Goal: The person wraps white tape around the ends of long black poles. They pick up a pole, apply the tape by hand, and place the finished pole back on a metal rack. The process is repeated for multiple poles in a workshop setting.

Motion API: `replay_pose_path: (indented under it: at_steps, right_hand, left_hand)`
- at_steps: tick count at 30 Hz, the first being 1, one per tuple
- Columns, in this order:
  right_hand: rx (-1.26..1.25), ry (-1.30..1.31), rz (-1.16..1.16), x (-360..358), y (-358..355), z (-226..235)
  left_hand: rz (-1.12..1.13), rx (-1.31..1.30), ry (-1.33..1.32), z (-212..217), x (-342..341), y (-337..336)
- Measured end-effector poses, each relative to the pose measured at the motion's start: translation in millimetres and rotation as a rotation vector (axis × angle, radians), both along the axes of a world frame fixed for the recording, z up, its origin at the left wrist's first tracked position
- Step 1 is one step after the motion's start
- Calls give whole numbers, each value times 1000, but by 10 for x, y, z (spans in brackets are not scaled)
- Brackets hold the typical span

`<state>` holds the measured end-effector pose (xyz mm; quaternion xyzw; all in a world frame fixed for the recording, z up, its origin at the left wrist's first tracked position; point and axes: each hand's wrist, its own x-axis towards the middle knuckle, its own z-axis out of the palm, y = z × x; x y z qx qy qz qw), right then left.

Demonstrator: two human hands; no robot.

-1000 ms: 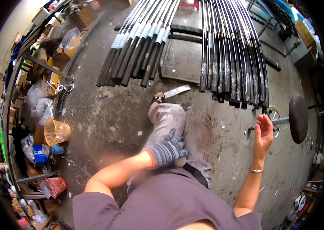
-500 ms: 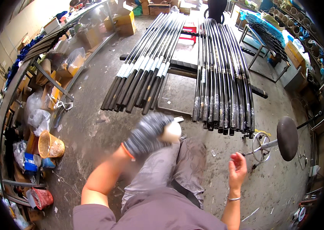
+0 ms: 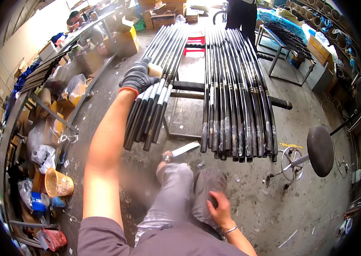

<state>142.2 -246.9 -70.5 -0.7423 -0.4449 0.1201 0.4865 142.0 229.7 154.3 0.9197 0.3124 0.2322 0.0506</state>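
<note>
My left hand (image 3: pixel 138 77), in a grey striped knit glove with an orange cuff, is stretched out over the left group of long black rods (image 3: pixel 151 102). A cream-white roll (image 3: pixel 155 70) sits in its grip. These rods carry white bands near their thick dark ends. Whether the glove or roll touches the rods, I cannot tell. My right hand (image 3: pixel 220 210), bare with a metal bracelet at the wrist, hangs beside my right knee, fingers loosely apart with nothing in them. To its front lies the right group of rods (image 3: pixel 236 115), their near ends wrapped in clear film.
Dark padded bars (image 3: pixel 189 86) support the rods. A round stool (image 3: pixel 320 151) stands at right, shelving (image 3: pixel 52 112) with boxes and baskets at left. A white strip (image 3: pixel 185 148) lies by my foot. Beyond the rods stands a person in dark trousers (image 3: pixel 241 18).
My left hand has moved forward from above my lap to the left rods, carrying the roll. My right hand has come inward and lower, nearer my knee. The view has shifted.
</note>
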Motion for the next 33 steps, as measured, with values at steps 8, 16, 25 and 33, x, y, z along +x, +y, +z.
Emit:
replay_pose_path:
  at_steps: [8,16,25,33]
  right_hand:
    - [-4,-216,-12,24,211,-299]
    - [-35,-208,-9,26,175,-337]
    - [44,-223,-56,73,223,-185]
    - [55,-184,-91,42,185,-249]
  left_hand:
    - [151,42,62,-323,454,500]
    - [374,-12,27,-693,835,1198]
    - [396,-147,162,-724,969,1168]
    - [244,32,-96,-1097,1008,1635]
